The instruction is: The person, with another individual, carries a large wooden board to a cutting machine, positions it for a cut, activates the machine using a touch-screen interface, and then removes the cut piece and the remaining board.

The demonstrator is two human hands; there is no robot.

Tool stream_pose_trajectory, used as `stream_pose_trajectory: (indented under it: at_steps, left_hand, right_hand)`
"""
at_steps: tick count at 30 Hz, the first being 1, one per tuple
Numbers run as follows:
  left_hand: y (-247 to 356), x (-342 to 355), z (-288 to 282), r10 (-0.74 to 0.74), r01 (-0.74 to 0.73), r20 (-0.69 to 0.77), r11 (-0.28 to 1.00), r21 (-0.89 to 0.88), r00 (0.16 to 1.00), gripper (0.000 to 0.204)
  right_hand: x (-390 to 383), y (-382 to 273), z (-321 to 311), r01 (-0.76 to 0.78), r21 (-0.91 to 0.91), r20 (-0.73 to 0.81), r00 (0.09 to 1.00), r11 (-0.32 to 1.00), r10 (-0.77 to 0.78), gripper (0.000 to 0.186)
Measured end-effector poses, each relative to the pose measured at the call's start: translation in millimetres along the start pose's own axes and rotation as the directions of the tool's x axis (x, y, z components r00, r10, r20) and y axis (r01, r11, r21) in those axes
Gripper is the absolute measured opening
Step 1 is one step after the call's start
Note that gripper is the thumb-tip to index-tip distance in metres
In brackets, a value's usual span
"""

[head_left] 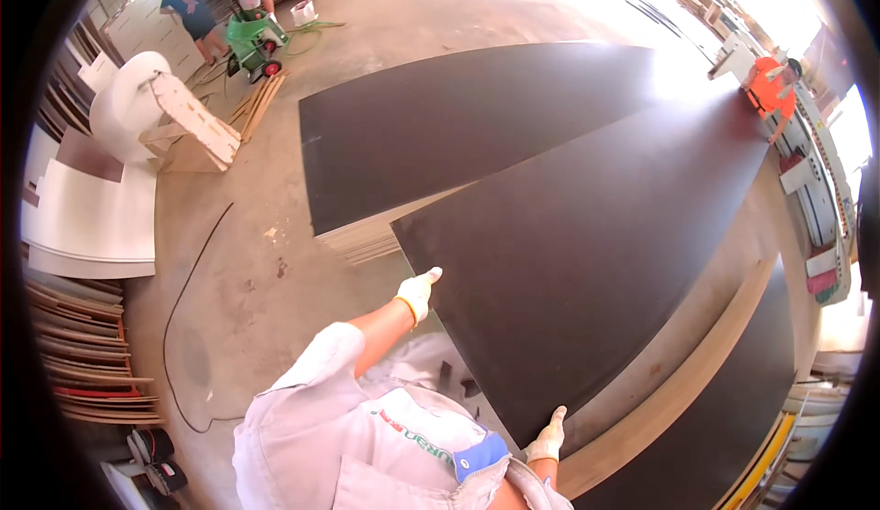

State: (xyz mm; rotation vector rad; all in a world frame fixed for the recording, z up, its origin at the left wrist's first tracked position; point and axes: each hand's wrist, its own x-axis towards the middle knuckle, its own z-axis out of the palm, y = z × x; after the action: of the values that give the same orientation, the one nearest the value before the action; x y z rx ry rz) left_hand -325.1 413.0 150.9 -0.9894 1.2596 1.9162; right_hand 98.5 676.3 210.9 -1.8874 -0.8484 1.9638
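A large dark brown panel (568, 253) stretches away from me toward the far right. My left hand (418, 296), in a pale work glove, is closed on its near edge by the left corner, thumb on top. Close to the near right corner, my right hand (547, 438), also gloved, grips the same panel with its thumb on top. The fingers of both hands are hidden under the board. A co-worker in an orange shirt (772, 93) bends over the panel's far end, one hand at its edge. Behind the panel lies a stack of similar dark panels (394, 143).
Another stack of dark-topped panels (706, 418) lies at my right, beyond a gap. A long machine (811, 189) stands at the far right. Boards (82, 354) are piled at the left, near a black cable (188, 304) on the floor. Two people stand by a green machine (257, 43).
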Motion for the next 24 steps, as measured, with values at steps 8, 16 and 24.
stream_pose_trajectory:
  at_steps: [8,16,24]
  left_hand:
    - [146.5,165.4,-249.6,0.078,-0.049,-0.155,0.982,0.183,0.985,0.074]
    - [516.5,189.4,-316.3,0.668,-0.37,0.189,0.138,0.919,0.72,0.055]
    - [845.6,424.0,-317.6,0.63,-0.083,0.383,-0.451,0.889,0.676,0.108]
  right_hand:
    - [-53.8,178.4,247.5,-0.044,-0.014,0.119,0.992,0.999,0.045,0.079]
    - [-60.9,357.3,534.3,-0.13,0.066,0.131,0.984,0.989,0.121,0.088]
    - [-89.4,430.4,743.4,-0.09,-0.041,0.083,0.992,0.995,0.093,0.086]
